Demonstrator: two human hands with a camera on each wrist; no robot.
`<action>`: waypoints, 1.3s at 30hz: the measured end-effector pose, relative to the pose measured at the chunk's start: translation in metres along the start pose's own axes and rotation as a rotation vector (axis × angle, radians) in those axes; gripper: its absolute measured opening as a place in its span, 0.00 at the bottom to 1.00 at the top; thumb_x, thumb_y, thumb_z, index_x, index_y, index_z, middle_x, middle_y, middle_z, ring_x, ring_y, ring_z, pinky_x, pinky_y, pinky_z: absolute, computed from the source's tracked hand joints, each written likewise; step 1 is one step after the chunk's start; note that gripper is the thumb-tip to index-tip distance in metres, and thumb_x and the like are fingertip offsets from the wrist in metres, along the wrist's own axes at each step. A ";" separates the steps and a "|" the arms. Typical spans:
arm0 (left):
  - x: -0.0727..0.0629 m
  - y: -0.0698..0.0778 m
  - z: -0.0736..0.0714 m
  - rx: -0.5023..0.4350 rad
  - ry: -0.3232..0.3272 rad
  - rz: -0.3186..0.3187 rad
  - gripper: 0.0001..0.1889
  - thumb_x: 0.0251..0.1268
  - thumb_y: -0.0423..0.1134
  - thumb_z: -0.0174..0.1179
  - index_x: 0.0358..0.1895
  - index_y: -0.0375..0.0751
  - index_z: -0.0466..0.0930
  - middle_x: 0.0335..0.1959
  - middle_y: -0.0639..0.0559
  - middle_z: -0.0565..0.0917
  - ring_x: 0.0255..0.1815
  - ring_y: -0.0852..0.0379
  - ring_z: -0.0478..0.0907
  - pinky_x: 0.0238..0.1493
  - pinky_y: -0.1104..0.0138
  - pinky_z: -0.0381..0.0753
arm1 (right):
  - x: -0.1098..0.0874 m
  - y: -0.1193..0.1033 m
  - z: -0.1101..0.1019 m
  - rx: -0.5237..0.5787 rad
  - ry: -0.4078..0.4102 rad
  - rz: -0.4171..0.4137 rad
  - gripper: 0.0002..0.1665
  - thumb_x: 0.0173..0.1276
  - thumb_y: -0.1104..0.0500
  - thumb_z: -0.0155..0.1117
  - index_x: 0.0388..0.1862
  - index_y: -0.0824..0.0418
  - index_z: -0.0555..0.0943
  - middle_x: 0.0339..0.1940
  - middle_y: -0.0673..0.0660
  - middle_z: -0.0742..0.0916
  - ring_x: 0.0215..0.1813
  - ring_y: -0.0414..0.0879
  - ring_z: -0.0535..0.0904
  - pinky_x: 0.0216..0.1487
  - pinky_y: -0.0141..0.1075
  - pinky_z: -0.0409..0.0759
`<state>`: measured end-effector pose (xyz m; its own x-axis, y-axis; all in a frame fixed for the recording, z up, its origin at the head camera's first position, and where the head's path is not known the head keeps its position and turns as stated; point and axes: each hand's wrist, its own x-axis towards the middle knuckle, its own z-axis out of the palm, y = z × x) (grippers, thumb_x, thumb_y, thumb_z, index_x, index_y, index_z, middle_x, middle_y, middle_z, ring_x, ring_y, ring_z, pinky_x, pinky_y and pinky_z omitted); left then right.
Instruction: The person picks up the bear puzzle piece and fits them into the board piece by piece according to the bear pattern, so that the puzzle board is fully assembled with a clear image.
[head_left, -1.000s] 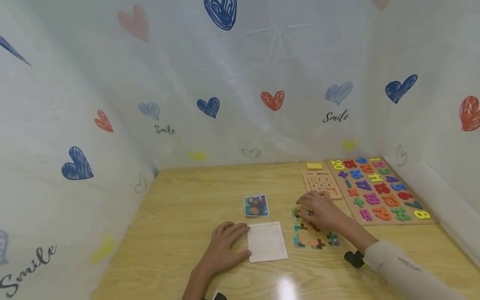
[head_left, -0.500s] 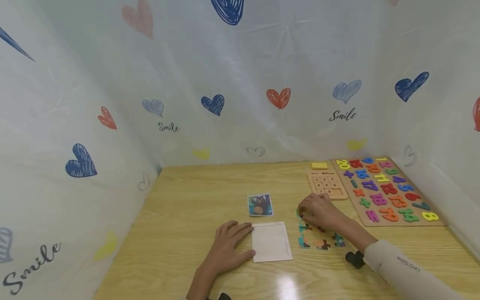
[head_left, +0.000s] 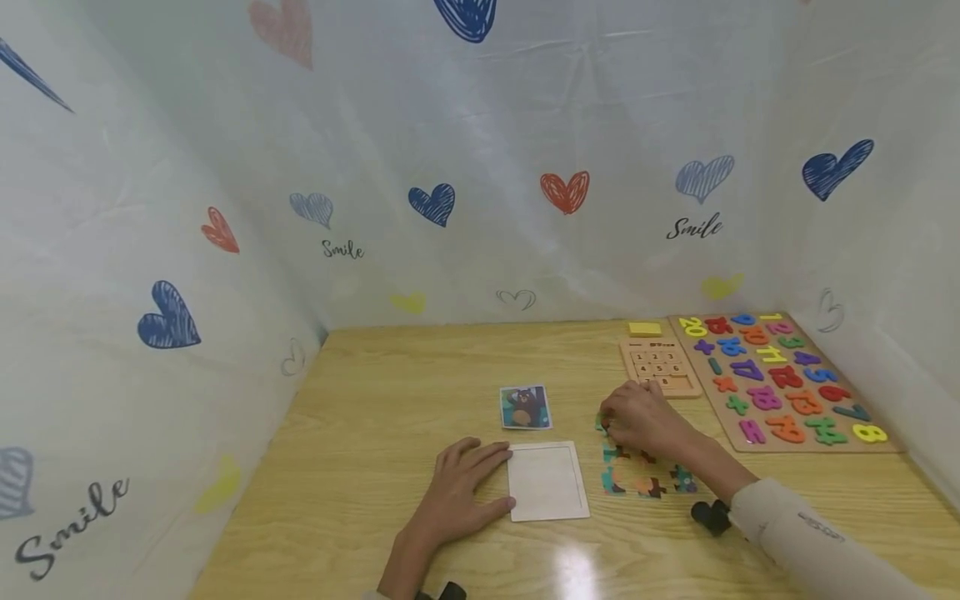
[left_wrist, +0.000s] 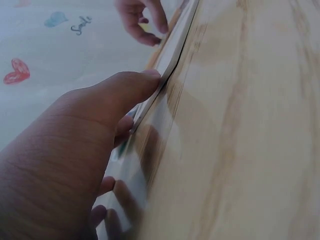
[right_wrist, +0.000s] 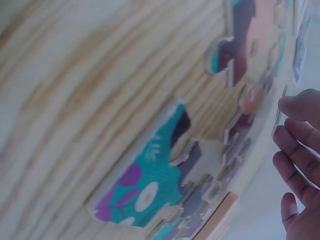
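My left hand [head_left: 459, 492] rests on the table, with its fingertips and thumb touching the left edge of a white square puzzle tray [head_left: 547, 482]. In the left wrist view the thumb [left_wrist: 132, 90] presses against the tray's thin rim. My right hand [head_left: 647, 418] hovers over a cluster of loose jigsaw pieces [head_left: 651, 486]. Between its thumb and fingertips it pinches a thin jigsaw piece [right_wrist: 279, 120], seen nearly edge-on in the right wrist view. A teal piece [right_wrist: 145, 187] with purple and white flowers lies flat on the table. The hand hides some pieces from the head view.
Behind the tray lies a small bear picture card [head_left: 525, 407]. A wooden number-slide board [head_left: 663, 375], a yellow block [head_left: 645, 329] and a large board of coloured numbers [head_left: 780, 383] lie at the back right. A printed curtain [head_left: 480, 250] encloses the table [head_left: 390, 383].
The right hand's fingers have drawn together over the upper-left pieces and now pinch one. My left hand stays against the tray. The whole head view has shifted slightly.
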<state>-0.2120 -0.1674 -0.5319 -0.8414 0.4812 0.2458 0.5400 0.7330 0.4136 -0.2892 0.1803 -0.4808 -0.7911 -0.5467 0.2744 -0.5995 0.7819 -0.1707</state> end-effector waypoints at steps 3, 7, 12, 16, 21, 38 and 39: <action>0.000 0.001 0.000 -0.004 -0.009 -0.002 0.34 0.65 0.67 0.56 0.72 0.59 0.71 0.73 0.67 0.67 0.74 0.47 0.58 0.70 0.42 0.51 | -0.001 -0.002 -0.002 0.004 0.003 0.007 0.10 0.55 0.62 0.74 0.37 0.53 0.88 0.40 0.49 0.88 0.49 0.53 0.78 0.44 0.48 0.62; 0.000 0.001 -0.001 0.001 -0.004 0.002 0.34 0.65 0.66 0.57 0.72 0.58 0.71 0.73 0.65 0.68 0.73 0.46 0.58 0.70 0.41 0.52 | -0.001 -0.007 -0.006 0.058 0.023 -0.021 0.10 0.56 0.60 0.77 0.37 0.52 0.87 0.40 0.49 0.87 0.51 0.54 0.78 0.49 0.52 0.65; 0.001 0.001 -0.001 -0.002 -0.006 -0.004 0.34 0.65 0.66 0.58 0.72 0.59 0.71 0.73 0.65 0.68 0.74 0.46 0.57 0.70 0.41 0.52 | 0.001 -0.018 -0.012 0.117 0.043 -0.063 0.09 0.57 0.60 0.76 0.36 0.51 0.86 0.40 0.47 0.87 0.51 0.52 0.78 0.48 0.49 0.63; 0.001 0.000 -0.002 -0.011 -0.006 0.001 0.34 0.65 0.65 0.58 0.72 0.58 0.71 0.73 0.64 0.68 0.73 0.46 0.58 0.69 0.41 0.52 | 0.004 -0.026 -0.016 0.129 0.036 -0.082 0.09 0.58 0.60 0.76 0.37 0.50 0.86 0.41 0.47 0.87 0.50 0.50 0.78 0.48 0.49 0.62; 0.001 0.000 -0.001 -0.015 -0.018 -0.003 0.34 0.65 0.66 0.57 0.72 0.59 0.71 0.73 0.65 0.67 0.74 0.47 0.57 0.69 0.42 0.51 | 0.007 -0.034 -0.017 0.111 0.042 -0.112 0.09 0.59 0.60 0.76 0.37 0.51 0.86 0.41 0.46 0.87 0.50 0.48 0.78 0.49 0.50 0.64; 0.002 0.003 -0.003 0.001 -0.016 0.002 0.34 0.65 0.65 0.58 0.72 0.57 0.71 0.73 0.63 0.68 0.74 0.45 0.58 0.70 0.41 0.52 | 0.014 -0.059 -0.011 0.125 0.080 -0.212 0.09 0.57 0.60 0.78 0.36 0.52 0.86 0.40 0.47 0.87 0.49 0.48 0.77 0.51 0.55 0.66; 0.002 0.002 -0.003 0.007 -0.011 0.004 0.34 0.65 0.65 0.58 0.72 0.57 0.71 0.73 0.63 0.68 0.73 0.45 0.58 0.69 0.41 0.52 | 0.015 -0.061 -0.010 0.123 0.082 -0.220 0.09 0.57 0.60 0.78 0.35 0.52 0.86 0.40 0.47 0.86 0.49 0.48 0.77 0.51 0.55 0.66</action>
<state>-0.2125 -0.1660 -0.5280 -0.8388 0.4897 0.2380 0.5439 0.7342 0.4063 -0.2634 0.1280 -0.4566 -0.6310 -0.6693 0.3922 -0.7699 0.6024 -0.2105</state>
